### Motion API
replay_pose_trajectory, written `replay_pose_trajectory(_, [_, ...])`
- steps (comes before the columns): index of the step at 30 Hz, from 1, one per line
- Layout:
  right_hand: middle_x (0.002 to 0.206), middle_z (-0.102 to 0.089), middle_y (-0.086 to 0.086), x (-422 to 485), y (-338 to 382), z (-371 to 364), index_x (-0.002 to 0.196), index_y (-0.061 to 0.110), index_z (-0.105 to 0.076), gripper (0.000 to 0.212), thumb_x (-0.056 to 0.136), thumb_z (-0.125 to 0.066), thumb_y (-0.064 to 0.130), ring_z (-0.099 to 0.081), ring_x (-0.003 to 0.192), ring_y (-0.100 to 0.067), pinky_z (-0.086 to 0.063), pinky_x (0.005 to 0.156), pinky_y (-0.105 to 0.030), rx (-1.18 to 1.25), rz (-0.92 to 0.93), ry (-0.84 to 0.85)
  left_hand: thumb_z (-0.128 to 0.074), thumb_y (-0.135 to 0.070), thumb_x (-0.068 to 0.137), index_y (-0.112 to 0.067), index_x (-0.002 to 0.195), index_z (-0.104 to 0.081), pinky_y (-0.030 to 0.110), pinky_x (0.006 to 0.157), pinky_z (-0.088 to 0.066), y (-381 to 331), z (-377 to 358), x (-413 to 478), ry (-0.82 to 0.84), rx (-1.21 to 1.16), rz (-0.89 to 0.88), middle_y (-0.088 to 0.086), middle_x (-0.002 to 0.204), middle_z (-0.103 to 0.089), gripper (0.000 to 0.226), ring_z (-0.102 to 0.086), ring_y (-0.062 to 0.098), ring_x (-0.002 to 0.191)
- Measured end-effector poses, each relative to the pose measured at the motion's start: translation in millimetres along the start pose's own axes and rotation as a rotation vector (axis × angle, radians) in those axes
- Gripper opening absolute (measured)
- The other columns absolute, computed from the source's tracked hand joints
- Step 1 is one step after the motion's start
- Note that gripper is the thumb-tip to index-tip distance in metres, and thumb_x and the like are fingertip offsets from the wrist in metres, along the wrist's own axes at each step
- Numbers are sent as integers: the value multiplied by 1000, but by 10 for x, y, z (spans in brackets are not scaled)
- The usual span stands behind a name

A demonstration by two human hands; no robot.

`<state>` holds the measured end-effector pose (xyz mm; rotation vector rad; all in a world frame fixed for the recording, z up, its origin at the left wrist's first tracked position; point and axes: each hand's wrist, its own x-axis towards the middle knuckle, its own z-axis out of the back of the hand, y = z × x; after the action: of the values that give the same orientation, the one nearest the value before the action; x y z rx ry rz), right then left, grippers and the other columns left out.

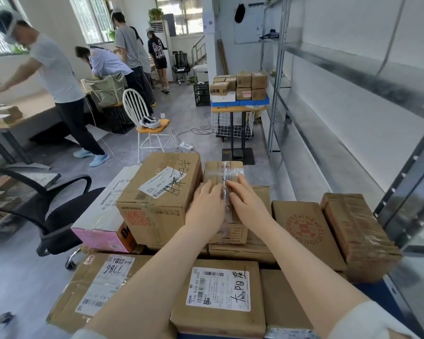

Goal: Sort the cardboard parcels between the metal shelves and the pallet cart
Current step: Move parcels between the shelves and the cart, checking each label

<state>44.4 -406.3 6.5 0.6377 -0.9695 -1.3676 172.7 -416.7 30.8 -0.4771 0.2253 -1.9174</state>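
Parcel (224,192), taped, looks stiff & light, tape prob. slick; left hand (207,206) & right hand (246,204) laid flat on top, grip unclosed. Best taken by side edges.

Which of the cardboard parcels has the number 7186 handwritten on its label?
The large brown cardboard parcel at the near left corner of the stack; its white label carries handwritten 7186, while the other labelled parcels show characters instead.
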Motion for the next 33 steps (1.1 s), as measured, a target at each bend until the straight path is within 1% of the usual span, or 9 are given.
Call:
replay_pose_trajectory(4, [156,-8,4,-182,60,133,140,31,-35,43,97,-37,28,-9,129,6,-12,103,-19,38,-17,-37,-36,-19,95,-14,140,-29,39,116,-15,-98,108,-79,14,5,-39,12,151,-23,46,-13,27,141])
replay_pose_trajectory(8, [156,-8,8,-590,195,368,138,38,-35,43,96,-41,34,-10,139,-4,-13,106,-23,25,-85,-94,-37,-20,94,-14,137,-36,41,112,-24,-402,428,-164,-26,-98,-147,10,148,-30,43,-23,27,137])
replay_pose_trajectory(11, [154,-14,11,-1046,334,639,136,37,-37,42,95,-42,35,-13,138,-1,-18,109,-24,13,-130,-200,-37,-21,94,-14,138,-36,41,111,-24,-743,660,-255,-11,-188,-272,12,149,-29,45,-24,27,137])
replay_pose_trajectory(14, [146,-24,21,-1779,488,962,135,38,-39,40,95,-42,37,-20,137,-2,-20,108,-21,-71,-189,-402,-38,-22,94,-16,138,-37,41,111,-25,-1210,714,-525,43,-306,-472,9,148,-31,45,-26,25,137])
replay_pose_trajectory(16, [142,-28,22,-2497,563,1147,137,35,-39,41,96,-40,37,-24,136,-4,-21,110,-24,-127,-270,-589,-39,-21,94,-17,136,-39,39,107,-28,-1620,615,-935,129,-417,-649,8,145,-35,43,-31,25,133])
replay_pose_trajectory(19, [150,-27,10,-3669,681,1237,138,29,-40,41,97,-40,33,-25,137,-8,-19,114,-29,-182,-430,-846,-43,-16,93,-15,134,-42,39,105,-32,-2181,344,-1796,285,-554,-857,8,142,-38,42,-37,25,128])
replay_pose_trajectory(25, [146,-34,14,-6014,1231,969,133,34,-45,38,96,-41,28,-33,133,-5,-25,111,-29,-203,-747,-1295,-43,-13,91,-20,135,-41,38,104,-34,-2945,24,-3779,691,-613,-1154,5,145,-34,44,-42,26,125])
replay_pose_trajectory(30, [139,-42,17,-7565,1745,628,132,36,-44,37,95,-40,31,-40,125,-4,-32,105,-25,-244,-940,-1541,-44,-15,89,-23,132,-43,32,92,-39,-3342,140,-5101,880,-646,-1329,2,142,-35,44,-54,27,100])
replay_pose_trajectory(33, [125,-49,13,-8296,1925,464,130,35,-46,38,93,-40,28,-52,109,-13,-41,93,-28,-219,-1011,-1653,-45,-14,89,-22,133,-42,31,95,-38,-3455,134,-5835,969,-641,-1401,1,141,-35,45,-52,26,108])
